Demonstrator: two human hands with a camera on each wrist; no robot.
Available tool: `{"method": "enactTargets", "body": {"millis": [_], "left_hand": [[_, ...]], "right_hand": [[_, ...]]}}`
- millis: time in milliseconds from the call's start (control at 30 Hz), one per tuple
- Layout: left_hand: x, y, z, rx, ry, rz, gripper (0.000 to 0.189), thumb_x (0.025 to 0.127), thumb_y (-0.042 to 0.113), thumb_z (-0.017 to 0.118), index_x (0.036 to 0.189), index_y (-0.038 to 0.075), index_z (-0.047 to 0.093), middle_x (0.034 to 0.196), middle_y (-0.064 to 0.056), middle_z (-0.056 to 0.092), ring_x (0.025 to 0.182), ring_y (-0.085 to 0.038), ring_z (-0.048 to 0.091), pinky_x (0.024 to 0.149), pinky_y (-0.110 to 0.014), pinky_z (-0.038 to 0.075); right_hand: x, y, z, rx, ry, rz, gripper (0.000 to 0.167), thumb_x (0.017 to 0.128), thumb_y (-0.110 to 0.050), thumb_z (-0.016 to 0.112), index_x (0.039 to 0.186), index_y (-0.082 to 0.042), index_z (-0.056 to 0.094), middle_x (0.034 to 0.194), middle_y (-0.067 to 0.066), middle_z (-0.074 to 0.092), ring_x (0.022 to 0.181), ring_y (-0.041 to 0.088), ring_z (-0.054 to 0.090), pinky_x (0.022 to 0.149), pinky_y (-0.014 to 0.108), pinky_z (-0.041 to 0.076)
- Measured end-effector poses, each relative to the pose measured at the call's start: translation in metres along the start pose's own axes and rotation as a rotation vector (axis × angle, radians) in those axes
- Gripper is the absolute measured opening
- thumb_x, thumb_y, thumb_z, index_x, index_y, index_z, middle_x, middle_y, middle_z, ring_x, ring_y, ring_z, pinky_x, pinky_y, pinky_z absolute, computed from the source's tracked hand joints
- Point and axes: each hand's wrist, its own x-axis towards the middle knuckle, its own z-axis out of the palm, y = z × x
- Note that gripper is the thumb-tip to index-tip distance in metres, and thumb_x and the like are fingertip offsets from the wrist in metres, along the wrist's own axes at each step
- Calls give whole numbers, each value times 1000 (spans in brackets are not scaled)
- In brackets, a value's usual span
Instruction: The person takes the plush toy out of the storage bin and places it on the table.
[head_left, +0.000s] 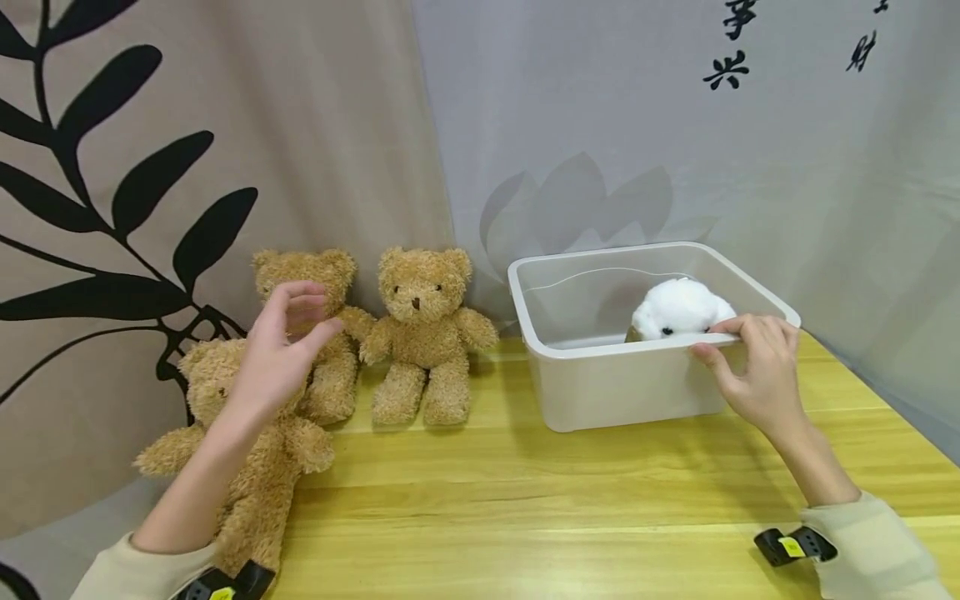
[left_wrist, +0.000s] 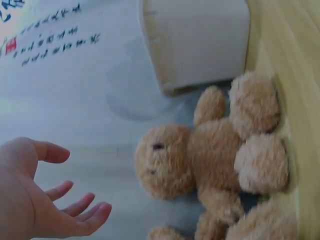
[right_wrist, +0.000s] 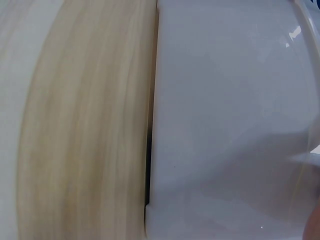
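Observation:
My left hand [head_left: 281, 354] is held in the air in front of the brown teddy bears, its fingers loosely spread and touching nothing. One teddy bear [head_left: 258, 475] is nearest, partly hidden behind my left forearm. Behind the hand sits a second teddy bear [head_left: 330, 387], and a third teddy bear [head_left: 423, 342] sits upright to its right; the left wrist view shows that third one sideways. My right hand [head_left: 761, 375] grips the front rim of a pale plastic bin [head_left: 622, 387], thumb outside and fingers over the edge. Inside the bin, a white plush toy [head_left: 681, 307] shows its head above the rim.
The bears and bin stand on a yellow wooden table [head_left: 480, 500]. Close behind them hangs a cloth backdrop [head_left: 337, 125] with dark leaf prints and written characters. The table's right edge runs just past the bin.

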Motion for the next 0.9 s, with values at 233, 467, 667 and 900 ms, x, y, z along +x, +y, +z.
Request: {"method": "enactTargets", "body": {"millis": [233,467,667,900], "left_hand": [[-3,15,26,-55,-94,34,47,101,19,63,141,5,44,139,-13,51,128,-31,47,107,-52,40],[4,29,53,-97,-161,90,47,98,13,66,139,3,47,135,-13,54,126,-30,50,107,-50,42],[7,35,77,-144,-219,153,47,95,9,68,137,2,49,133,-15,54,123,-30,52,104,-50,46],[12,52,108,-179,-245,194,46,94,12,70,135,4,51,129,-11,55,119,-26,54,100,-44,49]], "right_hand": [[0,1,2,7,9,-3,78,89,-72,54,90,6,59,84,18,59,88,38,47,101,36,20],[0,1,2,8,16,-2,79,89,-73,54,90,6,59,83,17,58,88,38,46,100,37,20],[0,0,3,12,13,-3,79,89,-73,53,90,6,59,83,17,59,88,38,46,100,36,20],[1,-1,-1,-2,-7,-4,79,91,-71,54,91,8,58,83,19,58,87,37,45,101,35,19]]}}
